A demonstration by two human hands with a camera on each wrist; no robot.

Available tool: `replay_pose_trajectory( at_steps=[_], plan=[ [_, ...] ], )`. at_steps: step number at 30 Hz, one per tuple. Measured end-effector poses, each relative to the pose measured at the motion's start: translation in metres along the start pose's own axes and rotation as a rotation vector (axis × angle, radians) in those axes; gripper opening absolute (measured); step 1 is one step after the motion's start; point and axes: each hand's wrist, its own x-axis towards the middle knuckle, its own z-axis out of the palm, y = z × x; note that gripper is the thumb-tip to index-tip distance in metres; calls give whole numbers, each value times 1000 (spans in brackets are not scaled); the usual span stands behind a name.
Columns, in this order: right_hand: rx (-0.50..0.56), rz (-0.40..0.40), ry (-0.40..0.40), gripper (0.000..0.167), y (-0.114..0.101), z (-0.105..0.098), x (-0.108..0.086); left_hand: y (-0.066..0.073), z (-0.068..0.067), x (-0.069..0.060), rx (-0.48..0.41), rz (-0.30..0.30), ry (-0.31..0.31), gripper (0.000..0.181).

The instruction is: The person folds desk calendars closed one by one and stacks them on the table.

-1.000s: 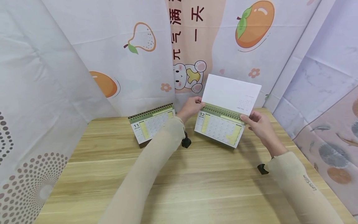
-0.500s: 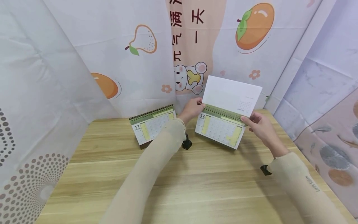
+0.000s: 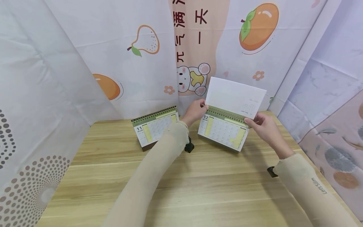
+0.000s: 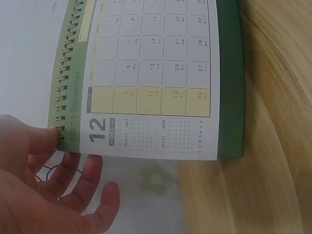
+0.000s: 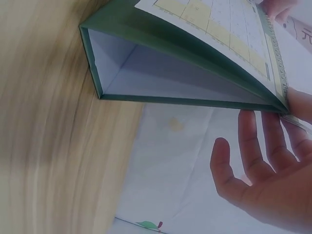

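Note:
A spiral-bound desk calendar [image 3: 221,130] stands at the back right of the table, its December page facing forward. Above its coil rises a flipped-over page [image 3: 233,94], mostly white. My left hand [image 3: 195,111] pinches the coil's left end between thumb and fingers, as the left wrist view also shows. At the other end my right hand [image 3: 266,127] holds the corner of the binding, thumb in front and fingers behind. The green stand [image 5: 195,100] of this calendar is hollow and touches the table in the right wrist view. A second desk calendar [image 3: 156,126], showing 11, stands left, partly behind my left sleeve.
The wooden table [image 3: 210,186] ends at a printed white curtain [image 3: 136,78] close behind both calendars. More cloth hangs at the left and right sides. Black camera mounts [image 3: 189,146] stick out below both wrists.
Both hands keep the same hold on the calendar. The raised page's right corner has dipped slightly, and the head view has shifted a little.

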Motion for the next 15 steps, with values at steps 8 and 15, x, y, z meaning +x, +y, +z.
replay_pose_trajectory(
  at_steps=[8,15],
  plan=[
    [-90,-20,1,36,-4,-4,0,0,0,-1,-2,0,-8,15],
    [-103,-59,6,36,-6,-3,0,0,-1,0,-5,-5,-19,17]
  ],
)
